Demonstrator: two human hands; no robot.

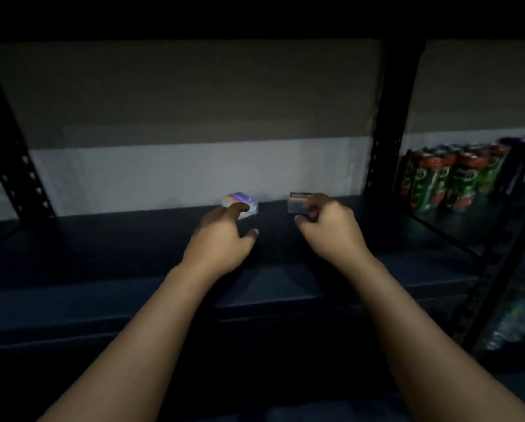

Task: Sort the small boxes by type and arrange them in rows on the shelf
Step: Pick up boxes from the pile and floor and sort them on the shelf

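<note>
Dim light covered the dark metal shelf (103, 254), with a pale wall behind it and a row of green and red cans (446, 178) in the next bay to my right. Two small boxes lay near the back edge, well apart from each other. My left hand (221, 239) rested over the near side of the white and purple box (239, 200), fingers loosely spread and touching it, not closed round it. My right hand (328, 223) pinched the dark blue box (299, 202) between curled fingers and thumb. Each box lay just beyond its own hand, long axis running left to right along the back wall. I judged the right hand's grip was the more settled, so that box could be set into its row first.
</note>
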